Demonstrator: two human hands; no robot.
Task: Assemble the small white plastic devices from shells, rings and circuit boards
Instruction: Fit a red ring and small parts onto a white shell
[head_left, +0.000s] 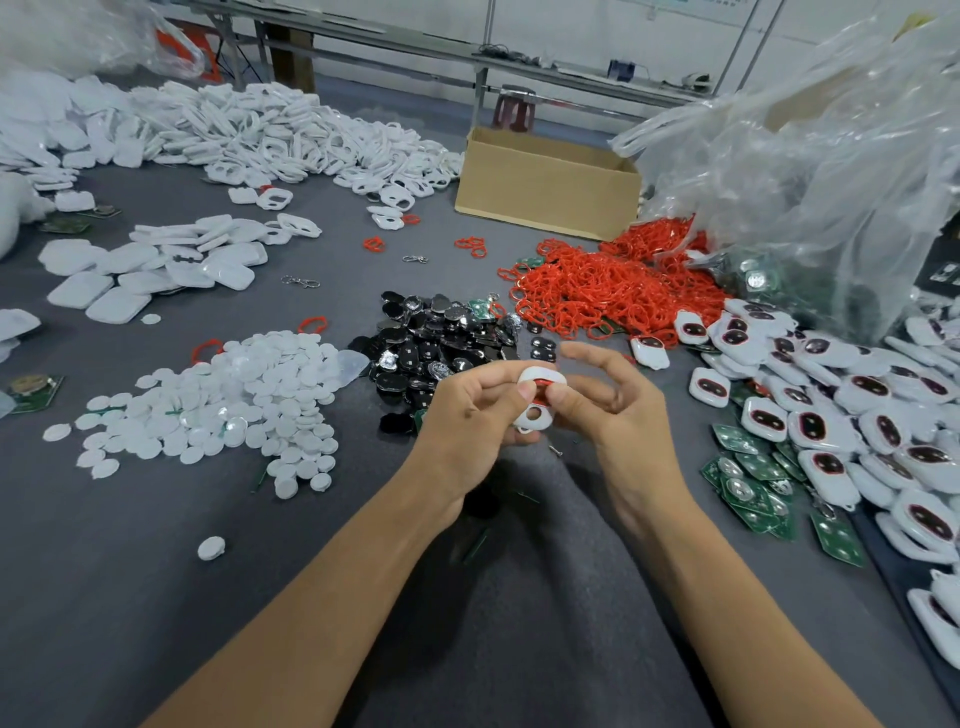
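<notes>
The white plastic shell (535, 415), with its oval cut-out, is held up between both hands over the grey felt-covered table (156, 571). A thin red rubber ring (543, 383) lies partly in its upper rim. The left hand (467, 415) grips the shell from the side, fingers curled round it. The right hand (613, 405) pinches the ring against the rim with thumb and forefinger, its other fingers lifted.

This looks like the ring-seating step. The next move probably calls for pressing the ring evenly round the groove, then taking up a board.

Just beyond the hands lies a heap of black glossy parts (441, 338). The loose red ring pile (597, 291) is farther out, beyond the right hand. Green circuit boards (748, 483) lie to the right of the right hand, and white round discs (234, 400) to the left of the left hand.
</notes>
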